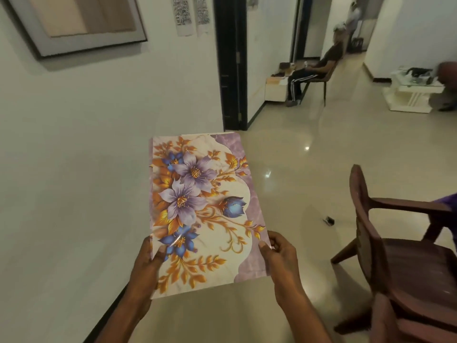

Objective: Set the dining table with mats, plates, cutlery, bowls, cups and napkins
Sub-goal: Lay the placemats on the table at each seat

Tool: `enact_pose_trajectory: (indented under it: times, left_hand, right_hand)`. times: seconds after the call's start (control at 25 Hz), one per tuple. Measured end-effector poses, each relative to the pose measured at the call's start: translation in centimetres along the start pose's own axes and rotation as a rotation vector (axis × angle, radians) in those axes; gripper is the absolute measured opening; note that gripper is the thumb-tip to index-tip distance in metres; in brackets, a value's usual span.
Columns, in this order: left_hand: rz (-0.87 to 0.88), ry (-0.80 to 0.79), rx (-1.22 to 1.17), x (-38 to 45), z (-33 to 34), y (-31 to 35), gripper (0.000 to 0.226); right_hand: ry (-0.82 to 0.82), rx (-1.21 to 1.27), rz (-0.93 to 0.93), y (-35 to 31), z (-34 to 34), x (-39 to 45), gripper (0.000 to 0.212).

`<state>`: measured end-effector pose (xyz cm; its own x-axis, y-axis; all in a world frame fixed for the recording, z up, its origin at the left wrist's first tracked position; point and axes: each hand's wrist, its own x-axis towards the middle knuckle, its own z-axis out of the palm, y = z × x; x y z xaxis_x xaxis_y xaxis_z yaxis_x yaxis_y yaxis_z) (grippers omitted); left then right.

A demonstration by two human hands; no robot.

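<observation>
Tiled floor (321,149) beneath gripped (perhaps stacked) mats (197,209).

This is a room in a home, opening onto a hallway. A glossy cream tiled floor (309,154) runs past plain white walls (74,144). A large framed picture (81,21) hangs high on the left wall, beside a dark door frame (231,65). A brown moulded plastic armchair (400,256) stands at the right. Further back, a person sits on a dark chair (319,73) near a low white table (413,95).
</observation>
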<state>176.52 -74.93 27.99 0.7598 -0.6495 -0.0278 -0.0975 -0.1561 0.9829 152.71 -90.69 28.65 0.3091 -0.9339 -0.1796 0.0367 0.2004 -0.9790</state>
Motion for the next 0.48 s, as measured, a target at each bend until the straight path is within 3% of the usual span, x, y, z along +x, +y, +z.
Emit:
enact_pose_trajectory:
  times: [0.24,0.48]
  left_hand:
    - [0.053,-0.306,-0.062,23.6,11.1,4.2,0.027]
    - [0.006,-0.540,-0.092,40.0,18.9,4.5,0.025]
  right_hand:
    - [0.295,-0.040,-0.022,-5.1,2.1,17.2,0.010]
    - [0.455,-0.037,0.062,-7.4,4.1,29.0,0.014]
